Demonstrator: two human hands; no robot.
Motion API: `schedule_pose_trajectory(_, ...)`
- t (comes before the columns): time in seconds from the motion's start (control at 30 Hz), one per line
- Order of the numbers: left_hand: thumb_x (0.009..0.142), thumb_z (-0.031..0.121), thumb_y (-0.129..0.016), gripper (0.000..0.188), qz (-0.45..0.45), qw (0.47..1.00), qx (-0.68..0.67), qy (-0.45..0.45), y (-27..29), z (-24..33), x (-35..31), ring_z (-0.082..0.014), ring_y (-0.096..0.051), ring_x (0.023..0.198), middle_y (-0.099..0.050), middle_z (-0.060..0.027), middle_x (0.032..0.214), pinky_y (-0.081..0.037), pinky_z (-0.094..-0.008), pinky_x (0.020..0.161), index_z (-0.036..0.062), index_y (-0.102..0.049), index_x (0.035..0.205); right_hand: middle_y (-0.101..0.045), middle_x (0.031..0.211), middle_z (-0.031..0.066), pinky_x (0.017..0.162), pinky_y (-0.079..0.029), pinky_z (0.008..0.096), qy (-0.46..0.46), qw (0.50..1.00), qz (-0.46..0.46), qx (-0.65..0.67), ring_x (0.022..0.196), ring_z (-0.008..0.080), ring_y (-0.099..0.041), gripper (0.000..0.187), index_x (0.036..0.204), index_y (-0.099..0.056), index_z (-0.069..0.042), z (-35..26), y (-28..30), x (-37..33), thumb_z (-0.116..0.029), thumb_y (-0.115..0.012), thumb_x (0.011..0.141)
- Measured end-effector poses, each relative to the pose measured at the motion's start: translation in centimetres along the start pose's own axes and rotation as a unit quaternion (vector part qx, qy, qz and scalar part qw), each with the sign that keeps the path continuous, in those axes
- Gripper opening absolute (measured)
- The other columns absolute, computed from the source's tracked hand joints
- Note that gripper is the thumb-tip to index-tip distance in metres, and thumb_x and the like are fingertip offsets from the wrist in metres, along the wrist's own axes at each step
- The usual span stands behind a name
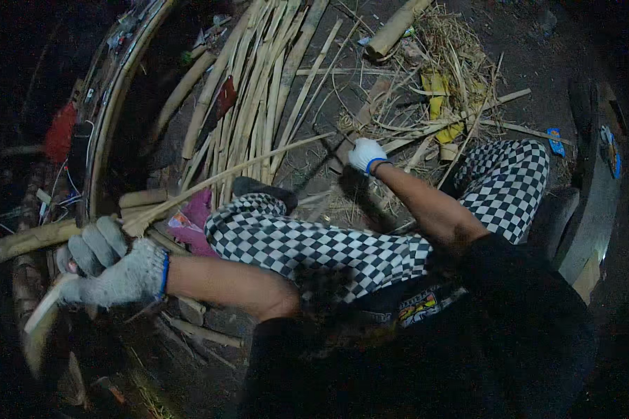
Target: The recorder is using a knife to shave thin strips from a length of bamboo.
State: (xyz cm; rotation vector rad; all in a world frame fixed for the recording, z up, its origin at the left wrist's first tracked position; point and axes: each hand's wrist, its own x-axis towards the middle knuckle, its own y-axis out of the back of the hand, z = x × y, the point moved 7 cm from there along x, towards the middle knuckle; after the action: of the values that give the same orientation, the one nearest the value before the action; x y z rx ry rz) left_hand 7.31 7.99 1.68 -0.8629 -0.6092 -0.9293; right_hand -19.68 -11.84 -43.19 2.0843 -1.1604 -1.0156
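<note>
My left hand [115, 272], in a pale knit work glove with a blue cuff, is out at the left with its fingers closed round a bamboo strip [223, 176]. The strip slants up to the right, its far end close to my other hand. A pale end pokes out below the left thumb. In front of my raised knee, my right hand [367, 155], in a white and blue glove, is closed too. Something thin and dark sticks out from its fingers, too dim to name. Beyond my legs lies a bundle of split bamboo strips [258, 91].
Bamboo shavings [458, 49] lie heaped at the far right around a yellow wrapper [437, 98]. A thick bamboo pole [398, 28] rests behind them. At the left stands a curved bamboo piece [108, 112]. My legs in checkered trousers [328, 251] stretch across the middle.
</note>
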Motion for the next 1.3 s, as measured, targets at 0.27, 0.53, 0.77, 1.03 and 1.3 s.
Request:
schedule_pose_trajectory(0.27,0.087,0.038,-0.055,0.031,0.075,0.997,0.028,-0.003,1.4,-0.3,0.2,-0.0078,-0.023,0.041,-0.026,0.0052,0.055,-0.018,-0.0244,0.038,0.0116,-0.045,0.076,-0.062,0.079,0.0241,0.07,-0.049,0.0473,0.223,0.968,0.03,0.109,0.078,0.0412,-0.061,0.029,0.092,-0.06,-0.003,-12.0,3.1,-6.2,-0.028,-0.054,0.08)
schedule_pose_trajectory(0.53,0.085,0.036,-0.058,0.029,0.107,0.991,0.073,-0.016,1.6,-0.4,-0.1,-0.0084,-0.022,0.042,-0.026,0.005,0.055,-0.017,-0.0255,0.039,0.0106,-0.046,0.077,-0.063,0.081,0.024,0.072,-0.049,0.0478,0.056,0.995,0.015,0.08,0.08,0.0407,-0.062,0.03,0.088,-0.064,-0.003,-4.5,0.6,-1.4,-0.03,-0.053,0.079)
schedule_pose_trajectory(0.77,0.085,0.035,-0.058,0.029,0.073,0.997,0.019,0.001,2.1,-0.3,0.1,-0.0086,-0.023,0.043,-0.027,0.0048,0.055,-0.018,-0.0257,0.04,0.0102,-0.047,0.077,-0.065,0.086,0.0206,0.074,-0.05,0.0471,0.221,0.974,0.043,0.019,0.083,0.0382,-0.063,0.034,0.097,-0.063,-0.006,-7.5,1.2,-3.5,-0.034,-0.054,0.08)
schedule_pose_trajectory(1.03,0.086,0.035,-0.057,0.029,0.052,0.999,0.003,0.004,2.1,-0.1,-0.1,-0.0089,-0.024,0.044,-0.028,0.0045,0.056,-0.02,-0.026,0.041,0.0098,-0.047,0.077,-0.065,0.097,0.0218,0.081,-0.05,0.0463,-0.048,0.992,-0.059,-0.1,0.091,0.0392,-0.063,0.042,0.094,-0.066,-0.002,5.3,-1.2,2.2,-0.04,-0.053,0.08)
schedule_pose_trajectory(1.3,0.087,0.034,-0.057,0.029,0.033,0.999,-0.03,0.031,2.9,-0.7,0.1,-0.0091,-0.025,0.045,-0.029,0.0042,0.057,-0.021,-0.0262,0.042,0.0093,-0.048,0.076,-0.064,0.089,0.0223,0.077,-0.049,0.0484,0.128,0.991,-0.005,0.032,0.086,0.0401,-0.062,0.032,0.091,-0.063,-0.005,-1.6,-1.7,-0.8,-0.035,-0.053,0.081)
